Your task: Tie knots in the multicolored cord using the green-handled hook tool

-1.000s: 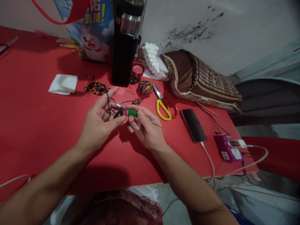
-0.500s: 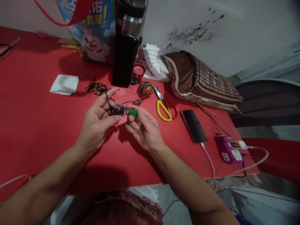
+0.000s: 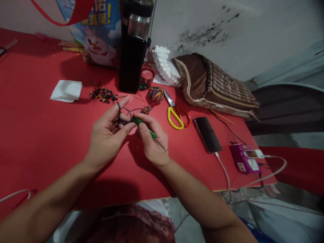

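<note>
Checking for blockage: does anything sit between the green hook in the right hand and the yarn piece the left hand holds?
Nothing visible. The green hook in the right hand meets the yarn piece pinched by the left hand.

table (image 3: 37, 135) red | hook handle (image 3: 152, 134) green | scissors (image 3: 174, 118) yellow/red; yarn ball (image 3: 155, 94) multicol. | phone (image 3: 207, 134) blk

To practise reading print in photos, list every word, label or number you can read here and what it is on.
"真果!" in yellow on the cartoon-printed bag; the white characters above it are cut off.
Purple box: labels too small to read.
Green-handled tool in the right hand: no text seen.
Flask, phone: no text seen.
</note>
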`<state>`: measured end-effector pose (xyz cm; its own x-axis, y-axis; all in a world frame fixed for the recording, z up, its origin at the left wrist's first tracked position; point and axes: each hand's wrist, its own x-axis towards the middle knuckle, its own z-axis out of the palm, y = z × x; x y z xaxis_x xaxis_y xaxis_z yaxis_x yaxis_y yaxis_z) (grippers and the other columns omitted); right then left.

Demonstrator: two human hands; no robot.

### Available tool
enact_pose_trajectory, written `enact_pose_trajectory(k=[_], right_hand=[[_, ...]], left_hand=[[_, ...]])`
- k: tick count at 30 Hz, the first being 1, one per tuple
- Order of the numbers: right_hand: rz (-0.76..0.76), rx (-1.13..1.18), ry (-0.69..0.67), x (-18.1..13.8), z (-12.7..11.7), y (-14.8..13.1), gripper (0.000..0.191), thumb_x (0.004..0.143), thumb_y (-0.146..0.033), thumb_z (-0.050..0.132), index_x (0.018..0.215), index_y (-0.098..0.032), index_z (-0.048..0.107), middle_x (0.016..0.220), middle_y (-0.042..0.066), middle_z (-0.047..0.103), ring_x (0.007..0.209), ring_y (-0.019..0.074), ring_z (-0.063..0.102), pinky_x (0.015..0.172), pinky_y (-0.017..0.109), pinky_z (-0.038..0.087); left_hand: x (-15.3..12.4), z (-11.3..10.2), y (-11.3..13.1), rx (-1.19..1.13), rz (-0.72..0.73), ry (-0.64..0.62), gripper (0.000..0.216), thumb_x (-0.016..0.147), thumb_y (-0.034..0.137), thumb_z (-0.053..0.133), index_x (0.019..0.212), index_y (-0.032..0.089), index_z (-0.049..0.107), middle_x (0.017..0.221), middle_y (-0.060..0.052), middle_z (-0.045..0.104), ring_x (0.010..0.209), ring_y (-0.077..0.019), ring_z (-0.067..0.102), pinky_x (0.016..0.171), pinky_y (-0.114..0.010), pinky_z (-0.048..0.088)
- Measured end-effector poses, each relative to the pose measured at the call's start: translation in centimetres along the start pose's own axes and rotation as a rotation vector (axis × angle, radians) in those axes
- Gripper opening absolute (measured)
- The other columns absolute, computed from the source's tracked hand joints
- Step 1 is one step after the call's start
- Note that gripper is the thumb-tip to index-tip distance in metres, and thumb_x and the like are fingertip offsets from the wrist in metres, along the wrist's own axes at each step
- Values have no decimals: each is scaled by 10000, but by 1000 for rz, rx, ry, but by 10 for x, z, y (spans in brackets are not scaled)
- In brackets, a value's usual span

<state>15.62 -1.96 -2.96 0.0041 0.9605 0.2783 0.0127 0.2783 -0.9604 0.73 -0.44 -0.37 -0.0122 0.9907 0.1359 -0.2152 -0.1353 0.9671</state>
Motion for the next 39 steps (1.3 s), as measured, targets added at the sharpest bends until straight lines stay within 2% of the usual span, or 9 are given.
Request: enact_pose_trajectory(k=[2, 4, 6, 9, 13, 17, 23, 30, 39], right_hand=[[-69, -87, 39, -5, 3, 1, 309, 1075, -455, 614, 1306, -288, 731, 1200, 71, 749, 988, 196, 681, 929, 397, 588], [-72, -68, 67, -9, 7, 2, 339, 1075, -478, 609, 1345, -300, 709, 1175, 70, 742, 983, 205, 682, 944, 418, 590], [-28, 32, 74, -9, 10, 2, 359, 1061, -507, 628, 1350, -310, 709, 1064, 51, 723, 865, 184, 659, 844, 385, 591], [101, 329, 46, -2, 11, -2, 348, 1043, -553, 643, 1260, -304, 753, 810, -14, 618, 635, 131, 534, 634, 305, 524], [356, 641, -1, 15, 6, -13, 352, 1022, -572, 659, 1034, -250, 798, 653, -63, 510, 482, 76, 336, 476, 223, 419], [588, 817, -24, 24, -1, -18, 495, 1077, -580, 564, 859, -200, 795, 534, -98, 397, 404, 38, 202, 390, 152, 302], [744, 893, -99, 28, -9, -12, 673, 1093, -645, 466, 711, -178, 763, 446, -111, 338, 345, 24, 130, 319, 131, 213], [698, 789, -259, 30, -22, -3, 641, 1021, -673, 597, 656, -169, 748, 403, -117, 327, 310, 14, 114, 290, 136, 194], [499, 593, -163, 28, -29, -12, 598, 914, -715, 722, 689, -165, 785, 390, -120, 316, 311, 19, 146, 302, 166, 186]], left_hand=[[0, 1, -2, -119, -54, 22, 514, 821, 76, 850, 1287, 290, 809, 817, 28, 686, 753, -91, 638, 757, -170, 582], [1, 1, -4, -279, -143, 24, 522, 799, 57, 856, 1266, 285, 813, 799, 39, 694, 711, -77, 644, 717, -153, 581], [3, 0, -3, -421, -255, 2, 532, 766, 47, 871, 1244, 272, 816, 784, 47, 698, 670, -68, 649, 667, -142, 576], [7, -3, 1, -501, -356, -41, 526, 734, 54, 903, 1217, 245, 822, 800, 34, 722, 697, -84, 690, 686, -161, 604], [9, -7, 8, -449, -277, -61, 589, 704, 34, 930, 1242, 249, 828, 817, 25, 734, 712, -89, 675, 686, -155, 603], [8, -11, 9, -342, -172, -106, 604, 746, 51, 915, 1304, 261, 819, 807, 24, 700, 672, -88, 636, 634, -164, 587], [5, -15, 9, -228, -114, -241, 628, 777, 97, 887, 1358, 319, 800, 784, 14, 667, 628, -94, 615, 593, -183, 579], [2, -16, 18, -145, -177, -386, 592, 832, 123, 803, 1375, 360, 795, 766, -14, 673, 591, -141, 643, 504, -227, 555], [-1, -14, 27, -22, -52, -387, 699, 811, -1, 727, 1419, 343, 766, 781, 3, 671, 607, -102, 602, 521, -175, 510]])
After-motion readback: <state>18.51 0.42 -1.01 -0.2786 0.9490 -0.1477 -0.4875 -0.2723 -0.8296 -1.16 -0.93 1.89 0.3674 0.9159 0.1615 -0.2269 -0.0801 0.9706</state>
